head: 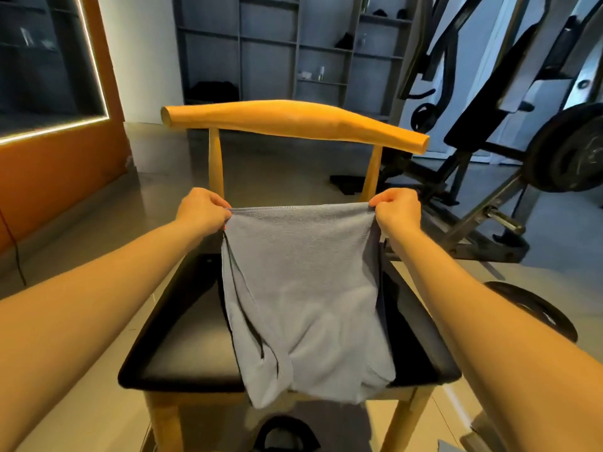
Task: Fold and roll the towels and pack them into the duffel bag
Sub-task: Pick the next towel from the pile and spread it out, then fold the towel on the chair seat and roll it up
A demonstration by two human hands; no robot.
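While L hand (204,208) & R hand (396,210) pinch grey towel (303,288), black chair seat (182,321) below, shelves (270,50) behind

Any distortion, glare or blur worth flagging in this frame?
Head view: wide-angle distortion stretches the forearms toward the bottom corners; the light strip at left is blown out; the towel, left hand and right hand are sharp; the shelves behind look slightly soft.

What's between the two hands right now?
Only the grey towel: its top edge stretches from the left hand to the right hand, each pinching a corner. The rest hangs over the black chair seat. Head view.
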